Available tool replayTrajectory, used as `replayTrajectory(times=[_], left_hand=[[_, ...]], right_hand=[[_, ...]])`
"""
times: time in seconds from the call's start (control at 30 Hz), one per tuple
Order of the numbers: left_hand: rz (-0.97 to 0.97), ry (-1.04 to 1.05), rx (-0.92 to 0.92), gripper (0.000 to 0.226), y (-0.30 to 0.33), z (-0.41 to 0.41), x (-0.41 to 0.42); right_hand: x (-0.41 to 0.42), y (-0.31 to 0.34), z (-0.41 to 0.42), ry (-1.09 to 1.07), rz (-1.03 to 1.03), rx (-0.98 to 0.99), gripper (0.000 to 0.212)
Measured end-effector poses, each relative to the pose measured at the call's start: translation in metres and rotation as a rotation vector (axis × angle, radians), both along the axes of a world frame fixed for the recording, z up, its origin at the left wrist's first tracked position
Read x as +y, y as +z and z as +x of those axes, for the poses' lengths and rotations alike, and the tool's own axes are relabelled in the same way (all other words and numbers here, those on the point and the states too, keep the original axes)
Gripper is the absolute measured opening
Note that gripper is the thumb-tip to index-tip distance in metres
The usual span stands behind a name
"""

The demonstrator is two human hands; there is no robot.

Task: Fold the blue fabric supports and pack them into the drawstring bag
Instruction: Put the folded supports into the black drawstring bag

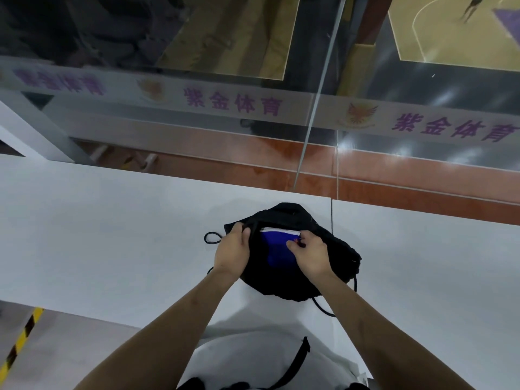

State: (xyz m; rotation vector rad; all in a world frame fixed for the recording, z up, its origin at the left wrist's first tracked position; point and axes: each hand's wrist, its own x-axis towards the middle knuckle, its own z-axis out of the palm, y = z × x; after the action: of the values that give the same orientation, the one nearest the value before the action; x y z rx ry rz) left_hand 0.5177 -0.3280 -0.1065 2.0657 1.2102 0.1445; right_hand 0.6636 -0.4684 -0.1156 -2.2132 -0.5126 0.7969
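A black drawstring bag (332,257) lies on the white table (112,235), its mouth open toward me. A folded blue fabric support (274,250) with a white edge sits inside the opening, partly hidden by the bag's cloth. My left hand (232,253) grips the left rim of the bag's mouth. My right hand (311,253) pinches the support at its right side, by the white edge. Black cord loops (212,238) trail out at the bag's left and lower right.
The table's far edge runs just behind the bag, with a glass barrier (253,105) bearing purple lettering beyond it and a court floor far below. A thin cable (334,178) hangs near the bag's right. Yellow-black tape (19,342) marks the floor at the lower left.
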Motion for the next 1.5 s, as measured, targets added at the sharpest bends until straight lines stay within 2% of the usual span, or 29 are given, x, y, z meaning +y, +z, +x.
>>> replayTrajectory(times=[0.13, 0.27, 0.37, 0.47, 0.6, 0.73, 0.83, 0.9, 0.97, 1.07, 1.13, 1.2, 1.23, 1.33, 1.5], left_hand=[[-0.020, -0.034, -0.068, 0.027, 0.008, 0.005, -0.006], [-0.017, -0.045, -0.111, 0.021, 0.014, 0.009, -0.009], [-0.031, -0.032, -0.122, 0.021, 0.014, 0.009, -0.007], [-0.057, -0.025, -0.118, 0.024, 0.012, 0.007, -0.003], [-0.121, 0.028, -0.149, 0.026, 0.013, 0.008, -0.003], [-0.206, 0.085, -0.204, 0.026, 0.016, 0.008, -0.001], [-0.279, 0.128, -0.228, 0.036, 0.014, 0.006, 0.001], [-0.320, 0.148, -0.238, 0.046, 0.010, 0.002, 0.003], [-0.315, 0.132, -0.185, 0.041, 0.008, -0.001, 0.004], [-0.203, 0.085, -0.048, 0.029, 0.008, -0.006, 0.006], [-0.171, 0.056, 0.011, 0.029, 0.011, -0.010, 0.010], [-0.186, 0.013, 0.088, 0.030, 0.013, -0.014, 0.017], [-0.195, -0.003, 0.131, 0.031, 0.015, -0.016, 0.020], [-0.135, -0.048, 0.173, 0.036, 0.025, -0.020, 0.034], [-0.315, 0.017, -0.073, 0.033, 0.053, -0.015, 0.052]], right_hand=[[0.019, -0.008, -0.008, -0.134, 0.080, 0.143, 0.025], [0.038, -0.018, -0.015, -0.110, 0.112, 0.240, 0.013], [0.045, -0.029, -0.017, -0.104, 0.049, 0.300, 0.021], [0.041, -0.026, -0.015, 0.032, -0.111, 0.249, 0.036], [0.026, -0.015, -0.010, 0.067, -0.074, 0.205, 0.043], [-0.010, 0.001, -0.003, 0.016, 0.068, 0.038, 0.023], [-0.041, 0.010, 0.014, -0.050, 0.155, -0.273, 0.015], [-0.058, 0.009, 0.030, -0.104, 0.147, -0.447, 0.015], [-0.072, 0.001, 0.046, -0.078, 0.038, -0.488, 0.031], [-0.085, -0.014, 0.065, 0.038, -0.231, -0.353, 0.059], [-0.087, -0.016, 0.072, 0.114, -0.343, -0.227, 0.046], [-0.087, -0.017, 0.074, 0.137, -0.323, -0.142, 0.021], [-0.087, -0.015, 0.075, 0.130, -0.301, -0.139, 0.018], [-0.084, 0.002, 0.074, 0.125, -0.227, -0.164, 0.026], [-0.076, 0.050, 0.067, 0.064, -0.135, -0.053, 0.035]])
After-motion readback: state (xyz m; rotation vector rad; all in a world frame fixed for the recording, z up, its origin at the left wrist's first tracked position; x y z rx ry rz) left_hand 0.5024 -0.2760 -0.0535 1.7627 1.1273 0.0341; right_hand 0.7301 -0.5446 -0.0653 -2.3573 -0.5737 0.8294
